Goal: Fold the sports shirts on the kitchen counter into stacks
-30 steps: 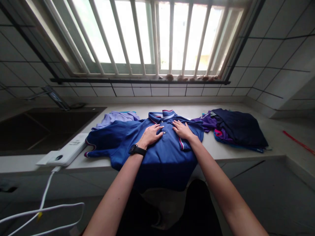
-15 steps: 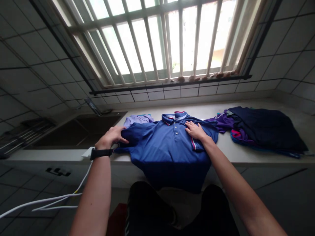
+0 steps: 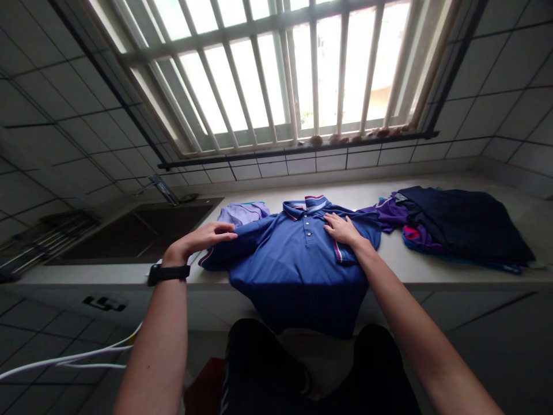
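Along the white countertop (image 3: 367, 187), one blue short-sleeved polo shirt with red-and-white trim (image 3: 276, 259) lies spread, three pale buttons (image 3: 307, 223) down its placket, its lower part hanging over the front edge. On its chest the right hand (image 3: 342, 229) rests flat and open. At the sleeve nearest the sink, the left hand (image 3: 205, 237) has thumb and fingers close together; whether they pinch cloth, I cannot tell. One dark rectangular sink (image 3: 116, 236), its inside shadowed, has one metal faucet (image 3: 164, 190) behind it. One lavender garment (image 3: 244, 213) lies behind the shirt; one navy-topped clothes pile (image 3: 462, 222) sits right.
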The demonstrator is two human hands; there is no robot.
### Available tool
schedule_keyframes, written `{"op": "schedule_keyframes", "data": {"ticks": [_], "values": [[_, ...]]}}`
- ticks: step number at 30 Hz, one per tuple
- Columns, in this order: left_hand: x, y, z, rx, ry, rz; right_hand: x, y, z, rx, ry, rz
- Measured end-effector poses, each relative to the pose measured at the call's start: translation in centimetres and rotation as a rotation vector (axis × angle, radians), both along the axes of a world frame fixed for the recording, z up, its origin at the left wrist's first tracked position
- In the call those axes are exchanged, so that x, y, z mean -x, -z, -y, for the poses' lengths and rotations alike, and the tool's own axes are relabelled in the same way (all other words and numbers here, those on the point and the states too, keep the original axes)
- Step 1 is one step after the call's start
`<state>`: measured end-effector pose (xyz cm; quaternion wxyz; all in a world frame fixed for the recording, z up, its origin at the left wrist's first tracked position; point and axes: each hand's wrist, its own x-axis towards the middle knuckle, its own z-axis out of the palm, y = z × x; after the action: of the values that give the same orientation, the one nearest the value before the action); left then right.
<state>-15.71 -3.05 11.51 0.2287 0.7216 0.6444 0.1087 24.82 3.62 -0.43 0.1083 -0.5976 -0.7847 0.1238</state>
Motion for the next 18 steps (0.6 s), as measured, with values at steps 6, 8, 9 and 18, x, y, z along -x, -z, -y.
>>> {"op": "schedule_keyframes", "data": {"ticks": [6, 8, 9, 18], "values": [[0.7, 1.0, 0.9, 0.236, -0.029, 0.004, -0.1, 0.0, -0.1, 0.003, -0.008, -0.015], [1.1, 2.0, 1.1, 0.277, -0.042, -0.056, -0.1, 0.0, -0.1, 0.0, -0.008, -0.022], [1.3, 2.5, 1.1, 0.277, -0.04, -0.082, -0.2, 0.0, -0.1, -0.002, -0.008, -0.023], [-1.0, 4.2, 3.7, -0.026, 0.016, -0.285, -0.2, 0.1, 0.0, -0.009, -0.004, -0.01]]}}
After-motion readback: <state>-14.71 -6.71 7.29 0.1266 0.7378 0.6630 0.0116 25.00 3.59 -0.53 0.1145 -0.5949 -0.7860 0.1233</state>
